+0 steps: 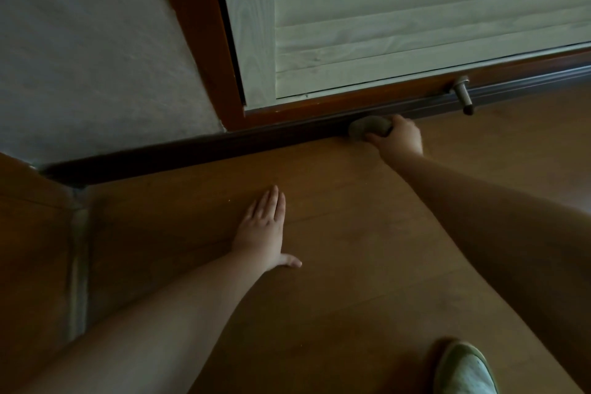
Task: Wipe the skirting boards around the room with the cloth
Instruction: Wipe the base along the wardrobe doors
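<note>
My left hand (263, 227) flat on the floor (351, 249) near centre, my right hand (398, 139) farther right pressing the cloth (367, 127) against the skirting board (198, 145), door stop (462, 93) far right, louvred door (399, 19) behind, my shoe (465, 371) nearest right.

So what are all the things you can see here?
cloth: one, grey, bunched against the skirting board, in the right hand
skirting board: one, dark brown, along the foot of the wall
door stop: one, silver with a dark tip, sticking out above the skirting board
shutter door: one, pale slatted wood, in a brown frame
wall: one, grey, left of the door
floor: one, brown wood
shoe: one, pale, bottom right
left hand: flat on the floor
right hand: gripping the cloth
</note>
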`<state>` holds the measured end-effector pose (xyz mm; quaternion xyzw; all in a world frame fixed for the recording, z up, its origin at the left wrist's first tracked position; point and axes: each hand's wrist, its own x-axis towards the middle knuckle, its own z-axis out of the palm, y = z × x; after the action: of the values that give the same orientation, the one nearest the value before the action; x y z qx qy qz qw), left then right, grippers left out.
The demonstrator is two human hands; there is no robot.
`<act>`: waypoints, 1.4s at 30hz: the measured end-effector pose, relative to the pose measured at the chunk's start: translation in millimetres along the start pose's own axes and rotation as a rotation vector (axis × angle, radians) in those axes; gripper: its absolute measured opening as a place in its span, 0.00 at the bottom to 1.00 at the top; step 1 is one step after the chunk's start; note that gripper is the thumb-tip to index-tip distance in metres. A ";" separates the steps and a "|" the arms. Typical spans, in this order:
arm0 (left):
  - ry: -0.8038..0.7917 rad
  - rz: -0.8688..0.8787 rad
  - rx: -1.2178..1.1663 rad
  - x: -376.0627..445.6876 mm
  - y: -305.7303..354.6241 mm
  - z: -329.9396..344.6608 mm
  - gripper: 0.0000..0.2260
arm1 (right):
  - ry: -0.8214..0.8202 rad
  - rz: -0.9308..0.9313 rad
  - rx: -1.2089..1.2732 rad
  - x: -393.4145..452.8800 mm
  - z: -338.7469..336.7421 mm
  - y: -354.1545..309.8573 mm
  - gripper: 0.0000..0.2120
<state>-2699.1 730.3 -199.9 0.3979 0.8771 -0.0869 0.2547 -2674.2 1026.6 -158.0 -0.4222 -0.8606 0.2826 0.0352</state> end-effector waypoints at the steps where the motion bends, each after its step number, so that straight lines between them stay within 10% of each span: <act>1: 0.002 0.001 -0.005 -0.3 -0.1 -0.2 0.62 | 0.020 0.038 0.004 4.2 -6.6 5.8 0.25; 7: -0.014 -0.001 -0.056 -0.7 0.8 -2.6 0.62 | 0.106 0.218 0.148 -11.3 -5.6 7.1 0.24; 23: -0.008 -0.002 -0.047 -2.8 1.2 -3.6 0.61 | -0.117 -0.370 0.170 -79.0 57.4 -86.9 0.26; 42: -0.037 -0.013 -0.032 1.5 1.8 0.9 0.61 | 0.074 0.064 0.230 9.4 -39.0 12.0 0.23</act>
<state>-2698.3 732.2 -201.4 0.3863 0.8762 -0.0817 0.2764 -2660.1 1057.2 -133.2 -0.4529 -0.8066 0.3648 0.1062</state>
